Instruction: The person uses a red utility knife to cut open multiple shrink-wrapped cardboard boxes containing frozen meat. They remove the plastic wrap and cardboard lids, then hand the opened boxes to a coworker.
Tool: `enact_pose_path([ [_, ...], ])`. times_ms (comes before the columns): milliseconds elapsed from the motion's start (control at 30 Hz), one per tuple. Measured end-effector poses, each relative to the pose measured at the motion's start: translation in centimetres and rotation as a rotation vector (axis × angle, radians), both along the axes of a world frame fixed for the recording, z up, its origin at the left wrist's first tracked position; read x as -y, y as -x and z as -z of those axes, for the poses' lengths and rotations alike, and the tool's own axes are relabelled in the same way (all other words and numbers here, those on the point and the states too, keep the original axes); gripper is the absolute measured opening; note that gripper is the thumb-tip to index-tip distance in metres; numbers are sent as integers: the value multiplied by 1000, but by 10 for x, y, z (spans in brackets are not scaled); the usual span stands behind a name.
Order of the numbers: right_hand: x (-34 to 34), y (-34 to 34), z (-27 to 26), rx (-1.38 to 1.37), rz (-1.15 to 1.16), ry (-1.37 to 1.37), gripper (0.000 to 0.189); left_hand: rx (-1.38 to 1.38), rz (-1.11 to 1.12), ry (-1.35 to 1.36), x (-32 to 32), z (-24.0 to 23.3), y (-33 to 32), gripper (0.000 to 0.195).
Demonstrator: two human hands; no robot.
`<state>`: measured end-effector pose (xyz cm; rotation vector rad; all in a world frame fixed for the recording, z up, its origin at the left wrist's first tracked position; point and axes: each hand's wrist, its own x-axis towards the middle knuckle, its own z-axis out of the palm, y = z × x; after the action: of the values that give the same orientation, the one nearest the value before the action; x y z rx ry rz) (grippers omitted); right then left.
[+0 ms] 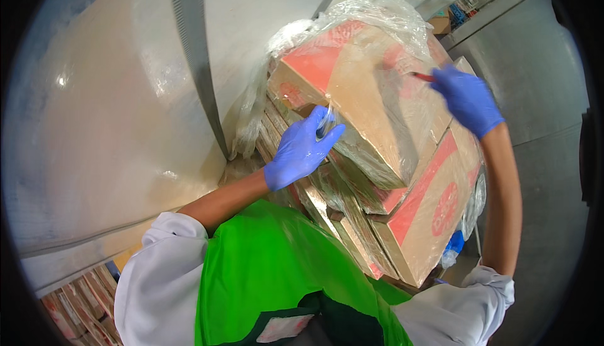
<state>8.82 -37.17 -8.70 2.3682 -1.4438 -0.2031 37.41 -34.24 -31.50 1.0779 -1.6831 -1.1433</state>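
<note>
A stack of brown cardboard boxes with red print stands before me, wrapped in clear stretch film (396, 13) that is bunched up along the far side. My left hand (304, 150), in a blue glove, pinches a gathered strand of this film at the near edge of the top box (363, 105). In my blue-gloved right hand (467, 98) is a small red tool (423, 77), held above the right part of the top box. Its kind cannot be made out, as the hand is blurred. Below and to the right, a lower box (429, 209) shows under film.
A pale, shiny wall (108, 95) with a grey ribbed strip (193, 39) rises at left. Grey metal surface (533, 86) runs along the right. More stacked cartons (82, 303) are at lower left, and a blue item (454, 246) lies beside the stack.
</note>
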Motion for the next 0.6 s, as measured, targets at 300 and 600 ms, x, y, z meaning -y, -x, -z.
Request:
enact_pose_path([
  [300,51,-91,95,199,-420,-249,9,-278,-215,266,1,5,42,8],
  [600,123,95,102,57,-261,-168,13,45,-108,457,-40,-26,65,5],
])
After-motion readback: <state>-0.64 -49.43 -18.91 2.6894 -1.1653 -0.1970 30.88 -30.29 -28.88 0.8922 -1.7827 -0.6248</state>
